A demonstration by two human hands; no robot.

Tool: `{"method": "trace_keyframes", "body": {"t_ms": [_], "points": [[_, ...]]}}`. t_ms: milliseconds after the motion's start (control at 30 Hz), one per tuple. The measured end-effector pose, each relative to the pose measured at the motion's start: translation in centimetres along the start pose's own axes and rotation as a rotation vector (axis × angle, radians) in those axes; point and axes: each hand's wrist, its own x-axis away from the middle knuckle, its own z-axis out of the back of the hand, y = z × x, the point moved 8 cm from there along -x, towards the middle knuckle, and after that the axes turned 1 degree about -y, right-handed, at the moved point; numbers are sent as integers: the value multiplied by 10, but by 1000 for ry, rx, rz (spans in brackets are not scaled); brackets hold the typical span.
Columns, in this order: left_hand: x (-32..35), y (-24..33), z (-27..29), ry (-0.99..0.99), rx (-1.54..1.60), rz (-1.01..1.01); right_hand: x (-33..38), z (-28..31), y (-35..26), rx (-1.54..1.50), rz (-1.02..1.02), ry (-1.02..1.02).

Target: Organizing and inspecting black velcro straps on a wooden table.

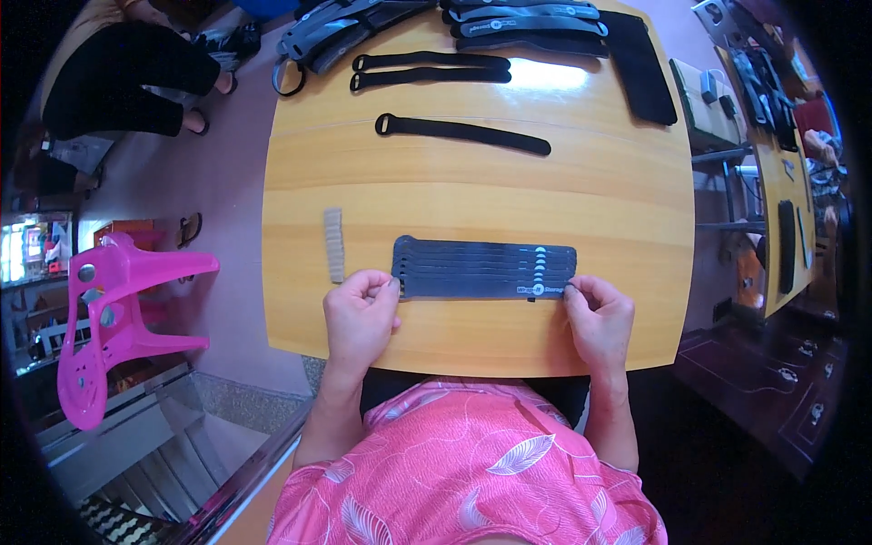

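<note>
At the lower middle of the frame, I am pinching both ends of a row of dark straps [484, 269].
My left hand [360, 316] is curling, fingertips closing on the left end; my right hand [599, 318] is gripping the right end. A beige strip [334, 243] is lying just left, on the wooden table [472, 191].

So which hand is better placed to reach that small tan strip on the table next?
Probably the left hand. It pinches the left end of the dark strap stack, and the tan strip lies just beyond it on that side. The right hand holds the far end, with the stack between.
</note>
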Motion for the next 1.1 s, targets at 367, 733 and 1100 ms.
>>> {"method": "trace_keyframes", "body": {"t_ms": [367, 733, 1100], "points": [[-2, -2, 1, 16, -19, -31, 0, 0, 2, 32, 40, -9], [-2, 2, -1, 15, -14, -46, 1, 0, -4, 59, 53, -14], [-2, 0, -1, 33, -22, -64, 1, -2, -5, 90, 53, -12]]}}
